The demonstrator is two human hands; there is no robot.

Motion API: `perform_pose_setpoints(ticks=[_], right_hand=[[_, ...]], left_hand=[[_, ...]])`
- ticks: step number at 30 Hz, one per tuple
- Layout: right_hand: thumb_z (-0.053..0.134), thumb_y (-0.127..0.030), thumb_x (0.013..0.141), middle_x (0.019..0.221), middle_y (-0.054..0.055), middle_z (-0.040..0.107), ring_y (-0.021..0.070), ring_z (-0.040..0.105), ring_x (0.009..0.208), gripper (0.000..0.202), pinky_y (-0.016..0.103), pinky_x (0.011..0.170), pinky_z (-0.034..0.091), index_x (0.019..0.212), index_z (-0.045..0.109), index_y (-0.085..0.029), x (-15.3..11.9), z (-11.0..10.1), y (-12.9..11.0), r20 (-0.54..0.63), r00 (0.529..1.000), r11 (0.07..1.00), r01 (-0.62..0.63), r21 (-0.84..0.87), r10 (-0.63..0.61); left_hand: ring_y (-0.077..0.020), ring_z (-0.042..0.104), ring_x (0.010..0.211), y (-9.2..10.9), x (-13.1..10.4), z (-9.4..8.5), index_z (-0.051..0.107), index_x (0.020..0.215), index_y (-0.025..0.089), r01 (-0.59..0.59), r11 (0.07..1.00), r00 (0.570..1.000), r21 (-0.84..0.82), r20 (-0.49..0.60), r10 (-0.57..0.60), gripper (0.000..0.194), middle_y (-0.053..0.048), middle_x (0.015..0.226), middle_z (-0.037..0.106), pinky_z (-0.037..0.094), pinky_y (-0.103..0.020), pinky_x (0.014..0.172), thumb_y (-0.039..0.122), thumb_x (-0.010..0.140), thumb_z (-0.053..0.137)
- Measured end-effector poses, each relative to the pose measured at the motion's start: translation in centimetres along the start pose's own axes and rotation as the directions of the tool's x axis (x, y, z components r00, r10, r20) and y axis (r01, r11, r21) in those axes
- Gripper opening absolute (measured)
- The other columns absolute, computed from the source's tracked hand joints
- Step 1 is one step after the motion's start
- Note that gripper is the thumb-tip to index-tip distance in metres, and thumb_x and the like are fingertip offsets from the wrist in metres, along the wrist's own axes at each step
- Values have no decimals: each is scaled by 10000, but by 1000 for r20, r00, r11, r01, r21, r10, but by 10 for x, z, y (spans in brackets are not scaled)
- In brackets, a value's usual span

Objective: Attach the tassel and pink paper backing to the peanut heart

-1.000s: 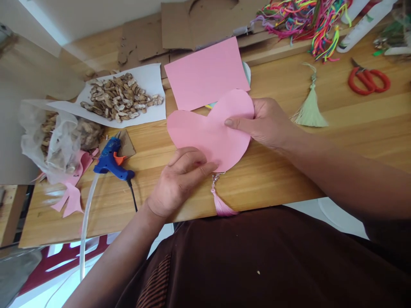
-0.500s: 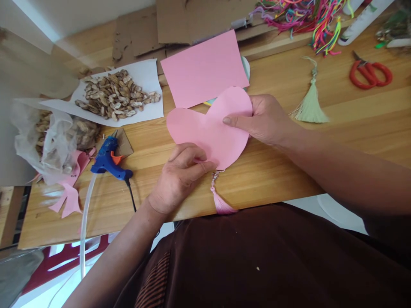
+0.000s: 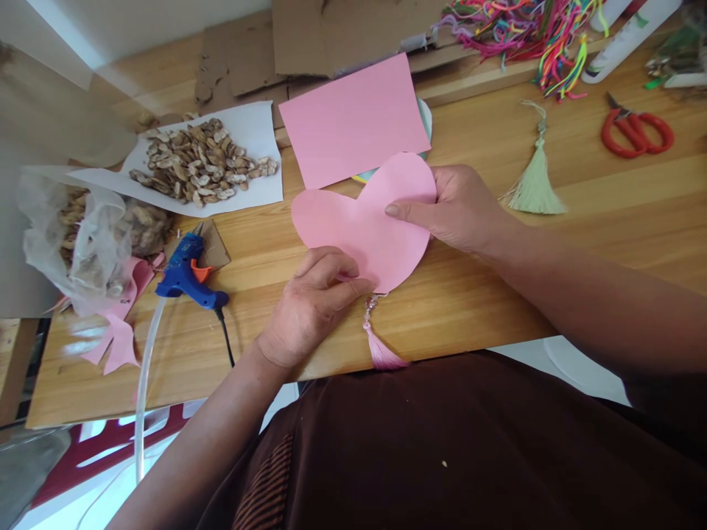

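Wooden table across the whole view, no readable writing or brand anywhere on it. Cardboard sheets along the far edge, beside a heap of bright cords. Pink paper rectangle flat near the middle. Just in front of it, pink paper heart, held above the table between both hands, point toward the body. Right hand pinching the heart's right lobe, thumb on top, fingers behind. Left hand closed on the lower tip, thumb and forefinger nipping the edge. Pink tassel hanging from the tip, just right of the left hand. White sheet at far left carrying a pile of seeds. Clear plastic bag beside it, holding more of the same. Blue glue gun lying near the bag. Pale green tassel right of the right hand. Red scissors far right.
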State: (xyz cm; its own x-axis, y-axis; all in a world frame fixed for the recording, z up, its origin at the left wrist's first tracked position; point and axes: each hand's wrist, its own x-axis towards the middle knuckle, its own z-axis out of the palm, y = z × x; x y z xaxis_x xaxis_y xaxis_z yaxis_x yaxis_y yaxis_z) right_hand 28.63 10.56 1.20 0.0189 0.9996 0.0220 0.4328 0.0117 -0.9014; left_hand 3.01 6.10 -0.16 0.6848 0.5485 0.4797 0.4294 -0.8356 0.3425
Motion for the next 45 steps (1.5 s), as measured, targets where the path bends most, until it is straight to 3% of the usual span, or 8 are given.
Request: perform_pose_setpoints(ticks=[15, 23, 31, 38, 45], right_hand=[[777, -391, 746, 720, 8, 642, 217, 628, 744, 229, 358, 680, 517, 788, 713, -175, 2, 0, -1, 5, 995, 988, 98, -122, -98], [775, -424, 749, 669, 1, 603, 209, 601, 727, 265, 344, 682, 465, 747, 693, -172, 3, -1, -1, -9, 990, 956, 136, -258, -144], [790, -410, 733, 680, -5, 630, 193, 593, 684, 251, 322, 644, 430, 760, 696, -179, 2, 0, -4, -27, 990, 955, 125, -271, -137], [770, -449, 757, 662, 7, 623, 188, 569, 648, 295, 320, 604, 380, 704, 663, -179, 1, -1, -5, -8, 995, 957, 90, -275, -96], [706, -496, 783, 686, 12, 617, 181, 526, 647, 333, 321, 591, 358, 837, 720, -168, 5, -4, -5, 24, 995, 966, 95, -241, -92]], left_hand=[[-179, 570, 1054, 2, 3, -1, 744, 1063, 233, -18, 999, 999, 26, 26, 18, 192, -40, 1015, 642, 542, -317, 919, 101, 964, 647], [-214, 578, 1080, 1, 4, -8, 741, 1134, 198, -68, 996, 991, 50, 117, 62, 251, -83, 1056, 664, 558, -363, 918, 74, 971, 596], [-233, 567, 1125, 5, 7, -13, 723, 1246, 224, -109, 989, 974, 98, 210, 86, 356, -99, 1099, 656, 575, -385, 934, 58, 982, 551], [-235, 581, 1099, 11, 9, -16, 700, 1288, 258, -103, 978, 958, 180, 281, 50, 353, -99, 1108, 647, 582, -381, 911, 112, 1007, 543], [-281, 531, 1176, 19, 7, -17, 653, 1341, 263, -74, 966, 931, 250, 365, -23, 380, -103, 1171, 630, 573, -430, 968, 139, 1001, 537]])
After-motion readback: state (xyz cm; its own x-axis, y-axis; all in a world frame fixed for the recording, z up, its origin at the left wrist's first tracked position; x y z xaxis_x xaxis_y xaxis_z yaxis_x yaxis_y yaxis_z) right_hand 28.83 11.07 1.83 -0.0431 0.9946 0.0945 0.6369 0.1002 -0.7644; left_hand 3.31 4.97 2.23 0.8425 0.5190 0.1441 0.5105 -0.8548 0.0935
